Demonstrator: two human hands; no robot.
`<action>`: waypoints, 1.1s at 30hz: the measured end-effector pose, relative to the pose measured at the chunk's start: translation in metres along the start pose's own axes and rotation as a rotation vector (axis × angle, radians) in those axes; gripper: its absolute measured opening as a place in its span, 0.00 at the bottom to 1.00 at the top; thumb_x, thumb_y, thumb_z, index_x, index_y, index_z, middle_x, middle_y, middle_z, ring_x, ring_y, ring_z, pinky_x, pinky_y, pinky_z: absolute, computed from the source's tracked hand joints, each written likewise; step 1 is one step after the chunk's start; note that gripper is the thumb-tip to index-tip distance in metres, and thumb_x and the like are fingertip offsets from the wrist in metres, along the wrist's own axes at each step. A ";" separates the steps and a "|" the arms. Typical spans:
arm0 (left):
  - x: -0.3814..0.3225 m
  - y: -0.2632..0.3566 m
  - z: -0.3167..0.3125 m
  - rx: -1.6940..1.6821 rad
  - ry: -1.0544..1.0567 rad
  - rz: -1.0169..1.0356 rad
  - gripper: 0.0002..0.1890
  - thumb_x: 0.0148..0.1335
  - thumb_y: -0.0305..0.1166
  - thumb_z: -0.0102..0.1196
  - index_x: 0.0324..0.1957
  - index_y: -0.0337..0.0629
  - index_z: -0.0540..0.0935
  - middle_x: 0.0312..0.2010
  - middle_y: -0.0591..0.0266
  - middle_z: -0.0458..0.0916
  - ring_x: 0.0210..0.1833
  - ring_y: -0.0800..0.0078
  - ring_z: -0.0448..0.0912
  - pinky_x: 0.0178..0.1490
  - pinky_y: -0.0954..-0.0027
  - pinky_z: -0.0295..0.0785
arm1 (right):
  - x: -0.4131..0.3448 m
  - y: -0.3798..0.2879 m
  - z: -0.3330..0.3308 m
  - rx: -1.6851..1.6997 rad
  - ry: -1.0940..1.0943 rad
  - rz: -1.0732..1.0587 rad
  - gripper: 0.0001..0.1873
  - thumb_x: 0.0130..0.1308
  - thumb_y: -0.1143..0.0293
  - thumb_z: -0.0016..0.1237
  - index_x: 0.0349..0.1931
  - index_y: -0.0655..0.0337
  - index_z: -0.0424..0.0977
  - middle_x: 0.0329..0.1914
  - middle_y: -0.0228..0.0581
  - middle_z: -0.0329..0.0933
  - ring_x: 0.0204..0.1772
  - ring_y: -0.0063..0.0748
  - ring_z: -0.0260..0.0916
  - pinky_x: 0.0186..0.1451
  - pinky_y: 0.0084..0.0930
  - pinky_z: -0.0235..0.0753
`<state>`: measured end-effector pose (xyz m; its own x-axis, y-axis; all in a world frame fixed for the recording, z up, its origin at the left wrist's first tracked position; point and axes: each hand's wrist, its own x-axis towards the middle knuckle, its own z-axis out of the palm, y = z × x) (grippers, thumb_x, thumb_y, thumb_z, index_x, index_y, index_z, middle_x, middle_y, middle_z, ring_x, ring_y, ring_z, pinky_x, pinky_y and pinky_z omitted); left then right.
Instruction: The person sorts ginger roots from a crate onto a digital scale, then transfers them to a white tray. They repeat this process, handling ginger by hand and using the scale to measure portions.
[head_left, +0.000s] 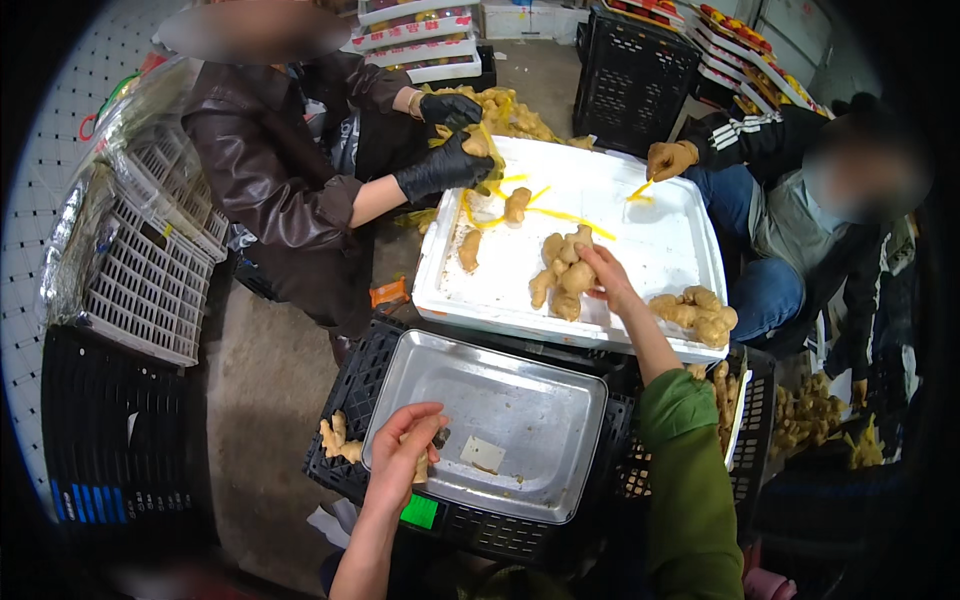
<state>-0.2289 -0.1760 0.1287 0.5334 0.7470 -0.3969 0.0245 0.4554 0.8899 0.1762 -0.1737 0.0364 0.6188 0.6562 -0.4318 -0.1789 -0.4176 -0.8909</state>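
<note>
My left hand (407, 442) grips a piece of ginger root (417, 463) over the left side of a metal tray (495, 367), which rests on a scale with a lit green display (419, 511). My right hand (606, 276) touches a large knobby ginger root (576, 277) on a white foam box lid (487, 300); whether it carries its weight I cannot tell. More ginger roots (697, 313) lie at the lid's right corner, and two smaller pieces (469, 250) lie at its left. Another ginger piece (339, 441) sits left of the tray.
A co-worker's black-gloved hands (450, 169) hold ginger in yellow netting across the lid. Another co-worker's gloved hand (672, 160) holds a yellow strip at the right. Black plastic crates (634, 75) and light slatted crates (150, 285) stand around. A bin with ginger (754, 420) is at my right.
</note>
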 end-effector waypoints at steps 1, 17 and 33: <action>-0.001 0.000 0.000 0.005 0.006 -0.009 0.16 0.61 0.31 0.54 0.49 0.33 0.76 0.37 0.62 0.80 0.25 0.83 0.70 0.31 0.82 0.66 | 0.000 -0.005 -0.001 -0.054 0.032 -0.017 0.43 0.50 0.36 0.52 0.61 0.54 0.62 0.49 0.38 0.72 0.45 0.32 0.70 0.45 0.24 0.71; -0.005 -0.003 -0.005 0.062 0.042 -0.094 0.14 0.62 0.30 0.54 0.48 0.36 0.77 0.35 0.66 0.80 0.26 0.86 0.70 0.30 0.84 0.65 | 0.048 0.001 -0.036 -0.392 -0.001 -0.200 0.52 0.50 0.34 0.48 0.69 0.57 0.50 0.65 0.53 0.60 0.65 0.44 0.59 0.67 0.38 0.57; -0.005 -0.004 -0.014 0.149 0.011 -0.207 0.15 0.61 0.29 0.53 0.50 0.38 0.77 0.39 0.64 0.80 0.29 0.85 0.71 0.35 0.82 0.67 | 0.090 -0.018 -0.033 -1.187 0.266 -0.190 0.34 0.60 0.41 0.43 0.59 0.55 0.67 0.55 0.47 0.69 0.58 0.49 0.66 0.61 0.34 0.66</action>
<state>-0.2436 -0.1751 0.1243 0.4952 0.6509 -0.5754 0.2566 0.5232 0.8127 0.2601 -0.1279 0.0177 0.7202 0.6787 -0.1437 0.6515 -0.7329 -0.1959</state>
